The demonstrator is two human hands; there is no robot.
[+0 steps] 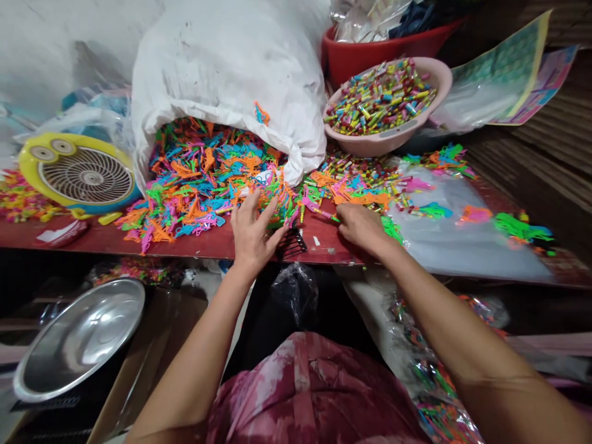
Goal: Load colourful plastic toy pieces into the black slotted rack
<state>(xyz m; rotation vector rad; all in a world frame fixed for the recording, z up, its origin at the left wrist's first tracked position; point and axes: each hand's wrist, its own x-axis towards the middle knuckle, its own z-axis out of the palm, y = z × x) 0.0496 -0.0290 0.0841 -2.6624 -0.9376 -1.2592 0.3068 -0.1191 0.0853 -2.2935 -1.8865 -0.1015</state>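
My left hand (252, 237) has its fingers spread at the front edge of a heap of small coloured plastic pieces (198, 179), which spills out of a white sack (231, 61). The fingers appear to hold nothing. My right hand (363, 227) is closed at the fingertips on the end of a slim pink plastic piece (319, 211) that points left. An orange plastic piece (363, 199) shows just beyond its knuckles. Between the hands, near the table edge, is a black grid-like piece (292, 244). Behind them lie loose small multicoloured tubes (351, 166).
A pink basin (370, 145) full of small tubes stands at the back, before a red tub (393, 52). At left is a yellow fan (87, 176). Clear plastic sheeting (453, 240) with scattered pieces covers the right of the red table (203, 248). A metal bowl (83, 339) sits lower left.
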